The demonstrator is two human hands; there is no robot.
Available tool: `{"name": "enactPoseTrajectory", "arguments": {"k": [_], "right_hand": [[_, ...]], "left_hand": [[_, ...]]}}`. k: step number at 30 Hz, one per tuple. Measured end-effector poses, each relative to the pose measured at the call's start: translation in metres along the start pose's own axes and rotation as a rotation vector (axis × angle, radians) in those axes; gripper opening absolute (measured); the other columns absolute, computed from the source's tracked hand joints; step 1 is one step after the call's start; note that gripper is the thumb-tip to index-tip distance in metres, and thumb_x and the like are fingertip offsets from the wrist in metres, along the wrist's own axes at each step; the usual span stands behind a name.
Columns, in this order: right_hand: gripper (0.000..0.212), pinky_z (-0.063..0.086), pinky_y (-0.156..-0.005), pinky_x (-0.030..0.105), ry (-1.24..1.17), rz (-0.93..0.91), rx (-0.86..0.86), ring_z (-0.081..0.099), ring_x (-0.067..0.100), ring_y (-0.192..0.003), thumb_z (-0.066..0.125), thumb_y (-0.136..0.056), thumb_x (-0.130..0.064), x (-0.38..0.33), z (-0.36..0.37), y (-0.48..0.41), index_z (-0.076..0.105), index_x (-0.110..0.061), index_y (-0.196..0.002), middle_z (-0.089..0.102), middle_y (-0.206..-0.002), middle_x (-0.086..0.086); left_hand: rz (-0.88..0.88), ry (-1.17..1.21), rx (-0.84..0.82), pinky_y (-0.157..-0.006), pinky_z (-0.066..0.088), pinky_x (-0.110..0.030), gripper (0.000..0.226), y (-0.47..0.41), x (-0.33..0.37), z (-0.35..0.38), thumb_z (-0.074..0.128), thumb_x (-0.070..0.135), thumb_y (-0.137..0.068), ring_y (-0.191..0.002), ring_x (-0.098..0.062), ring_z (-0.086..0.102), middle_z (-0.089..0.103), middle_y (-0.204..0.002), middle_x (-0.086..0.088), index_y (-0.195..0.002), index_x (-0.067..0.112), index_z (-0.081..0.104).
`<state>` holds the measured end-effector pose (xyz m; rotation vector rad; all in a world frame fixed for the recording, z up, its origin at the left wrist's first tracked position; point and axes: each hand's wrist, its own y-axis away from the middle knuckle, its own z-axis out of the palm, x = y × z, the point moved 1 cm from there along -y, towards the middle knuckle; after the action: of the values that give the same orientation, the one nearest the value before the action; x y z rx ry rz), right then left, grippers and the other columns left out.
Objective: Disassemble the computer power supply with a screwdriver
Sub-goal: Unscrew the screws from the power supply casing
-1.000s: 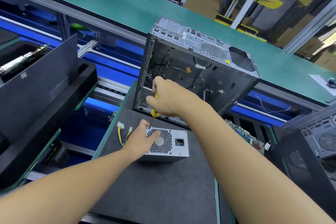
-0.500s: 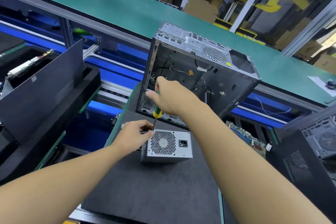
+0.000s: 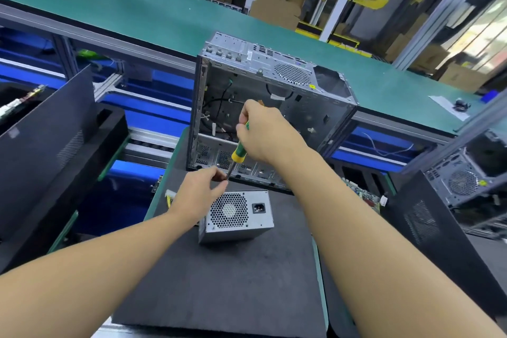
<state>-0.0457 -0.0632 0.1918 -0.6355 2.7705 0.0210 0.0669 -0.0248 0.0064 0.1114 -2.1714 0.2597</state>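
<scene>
Materials and finishes, workbench lot

Power supply (image 3: 236, 214): grey sheet metal, dull sheen, honeycomb-perforated grille. Computer case (image 3: 274, 63): bare grey metal, satin, punched vents. Screwdriver (image 3: 237, 152): glossy green-and-yellow plastic handle, dark metal shaft. Mat (image 3: 219, 282): dark grey, matt, foam-like. Bench top (image 3: 137, 14): green, smooth, matt

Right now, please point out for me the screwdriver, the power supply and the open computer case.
screwdriver (image 3: 238, 150): head view, on the green and yellow handle.
power supply (image 3: 229, 210): head view, on the fan grille.
computer case (image 3: 263, 59): head view, on its top metal panel.
</scene>
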Motion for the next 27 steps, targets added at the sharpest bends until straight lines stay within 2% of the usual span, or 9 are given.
{"name": "enactPoseTrajectory", "arguments": {"k": [3, 6, 10, 12, 15, 20, 22, 25, 27], "right_hand": [[0.013, 0.049, -0.071, 0.038, -0.044, 0.101, 0.052, 0.057, 0.034, -0.082, 0.048, -0.096, -0.021, 0.019, -0.008, 0.010, 0.049, -0.011, -0.104, 0.058, -0.099, 0.012], [0.014, 0.047, -0.069, 0.038, -0.059, 0.198, 0.121, 0.056, 0.036, -0.085, 0.047, -0.094, -0.019, 0.042, -0.013, 0.023, 0.049, -0.010, -0.104, 0.057, -0.102, 0.011], [0.010, 0.042, -0.064, 0.036, -0.018, 0.313, 0.211, 0.054, 0.037, -0.082, 0.046, -0.092, -0.015, 0.087, -0.023, 0.045, 0.048, -0.009, -0.101, 0.057, -0.098, 0.012], [0.009, 0.045, -0.064, 0.036, 0.008, 0.392, 0.193, 0.054, 0.036, -0.080, 0.047, -0.091, -0.011, 0.113, -0.028, 0.057, 0.048, -0.008, -0.099, 0.056, -0.094, 0.012], [0.007, 0.042, -0.061, 0.034, 0.040, 0.486, 0.102, 0.053, 0.033, -0.080, 0.048, -0.089, -0.008, 0.153, -0.032, 0.077, 0.047, -0.008, -0.096, 0.053, -0.085, 0.009], [0.014, 0.048, -0.066, 0.035, 0.030, 0.631, 0.049, 0.058, 0.034, -0.083, 0.048, -0.093, -0.011, 0.221, -0.038, 0.116, 0.052, -0.007, -0.105, 0.058, -0.099, 0.011], [0.013, 0.044, -0.067, 0.034, 0.040, 0.702, 0.051, 0.055, 0.033, -0.082, 0.050, -0.093, -0.014, 0.247, -0.039, 0.134, 0.053, -0.010, -0.105, 0.057, -0.104, 0.011], [0.012, 0.042, -0.070, 0.035, 0.046, 0.769, 0.047, 0.054, 0.034, -0.086, 0.053, -0.092, -0.019, 0.276, -0.041, 0.156, 0.052, -0.012, -0.102, 0.057, -0.107, 0.012], [0.011, 0.046, -0.072, 0.037, 0.046, 0.767, 0.035, 0.057, 0.035, -0.092, 0.055, -0.092, -0.022, 0.289, -0.041, 0.163, 0.050, -0.013, -0.096, 0.058, -0.108, 0.013]], "left_hand": [[-0.049, 0.011, 0.055, -0.056, 0.038, -0.003, 0.006, -0.009, 0.019, 0.014, 0.069, 0.015, -0.090, -0.070, 0.006, 0.057, 0.064, -0.077, 0.016, -0.089, 0.021, 0.067], [-0.095, 0.045, 0.032, -0.056, 0.037, -0.008, 0.008, -0.016, 0.039, 0.037, 0.067, 0.009, -0.087, -0.067, -0.002, 0.057, 0.066, -0.075, 0.007, -0.084, 0.016, 0.066], [-0.207, 0.149, -0.222, -0.047, 0.044, -0.015, 0.008, -0.021, 0.066, 0.078, 0.062, 0.004, -0.087, -0.054, -0.002, 0.064, 0.072, -0.067, -0.002, -0.084, 0.010, 0.065], [-0.281, 0.247, -0.310, -0.043, 0.044, -0.018, 0.008, -0.021, 0.081, 0.101, 0.061, 0.000, -0.088, -0.057, -0.007, 0.069, 0.074, -0.074, -0.009, -0.086, 0.006, 0.065], [-0.314, 0.334, -0.460, -0.051, 0.052, -0.028, 0.013, -0.016, 0.111, 0.141, 0.057, -0.004, -0.090, -0.064, -0.021, 0.071, 0.070, -0.079, -0.012, -0.092, 0.005, 0.066], [-0.345, 0.286, -0.800, -0.048, 0.049, -0.026, 0.009, 0.008, 0.151, 0.208, 0.064, -0.004, -0.087, -0.052, -0.016, 0.060, 0.065, -0.068, -0.008, -0.080, 0.000, 0.068], [-0.379, 0.262, -0.896, -0.047, 0.049, -0.024, 0.013, 0.018, 0.162, 0.232, 0.063, -0.004, -0.087, -0.050, -0.016, 0.059, 0.064, -0.065, -0.009, -0.076, 0.002, 0.067], [-0.458, 0.232, -0.981, -0.047, 0.051, -0.022, 0.017, 0.020, 0.183, 0.264, 0.062, 0.006, -0.094, -0.046, -0.012, 0.059, 0.064, -0.064, -0.010, -0.077, 0.005, 0.064], [-0.523, 0.196, -1.000, -0.046, 0.044, -0.022, 0.024, 0.013, 0.199, 0.281, 0.056, 0.023, -0.101, -0.044, -0.011, 0.054, 0.058, -0.067, -0.004, -0.081, 0.011, 0.060]]}}
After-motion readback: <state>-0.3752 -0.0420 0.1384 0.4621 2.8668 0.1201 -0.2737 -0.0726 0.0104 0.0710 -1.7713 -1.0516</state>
